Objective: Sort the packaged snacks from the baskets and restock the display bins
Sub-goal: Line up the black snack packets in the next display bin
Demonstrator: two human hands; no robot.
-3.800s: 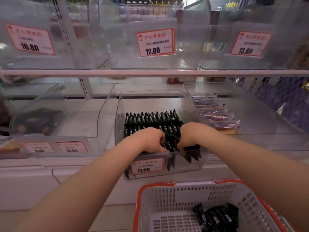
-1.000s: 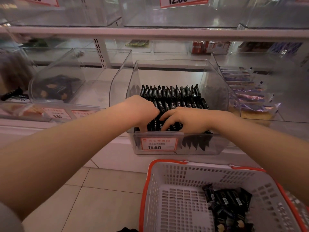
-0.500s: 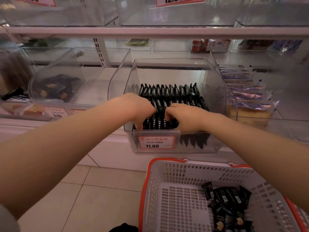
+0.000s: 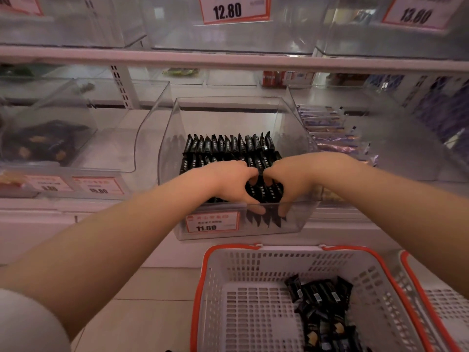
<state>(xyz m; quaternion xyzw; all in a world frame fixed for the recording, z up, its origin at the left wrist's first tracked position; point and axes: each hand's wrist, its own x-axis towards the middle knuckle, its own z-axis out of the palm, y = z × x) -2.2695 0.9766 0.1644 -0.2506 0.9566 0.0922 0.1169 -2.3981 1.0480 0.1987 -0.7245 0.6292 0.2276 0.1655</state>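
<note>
Gripping the front row of black snack packets (image 4: 264, 191), your left hand (image 4: 228, 181) and right hand (image 4: 291, 174) meet thumb to thumb, fingers curled down round the packs just behind the front wall of the clear display bin (image 4: 291, 219). These look like light, soft foil sachets, probably slippery and easily crushed; you would do best to squeeze a whole row by its flat outer faces, not its crimped ends. Behind your hands a second row stands upright toward the bin's back wall. On the bin's front a price tag (image 4: 212, 222) reads 11.80; tags above read 12.80 (image 4: 234, 8) and 13.80 (image 4: 416, 13). More black packets lie in the right rear corner of the white basket (image 4: 210, 275) below.
</note>
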